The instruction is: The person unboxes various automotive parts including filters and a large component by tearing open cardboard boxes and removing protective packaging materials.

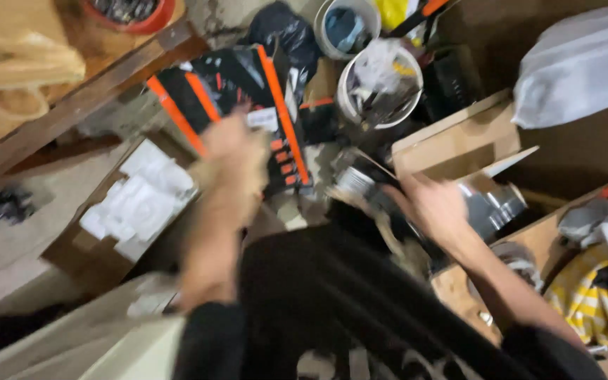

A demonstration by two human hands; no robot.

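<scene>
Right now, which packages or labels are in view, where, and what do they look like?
Black case, orange stripes, small white label: upper centre, at the left hand.
Open brown carton: right of centre, beyond the right hand.
Cardboard box with white foam: lower left.
Two white buckets: top centre.

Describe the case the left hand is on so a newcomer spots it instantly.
Start at the wooden bench edge upper left. Just right of it, under the blurred left hand, lies a black case with orange stripes. Neighbouring boxes are plain brown cardboard; only this one has orange bands.

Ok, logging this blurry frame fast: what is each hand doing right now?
Left hand: closed, apparently gripping the black and orange tool case.
Right hand: open, fingers spread, holding nothing, near the cardboard box.
</scene>
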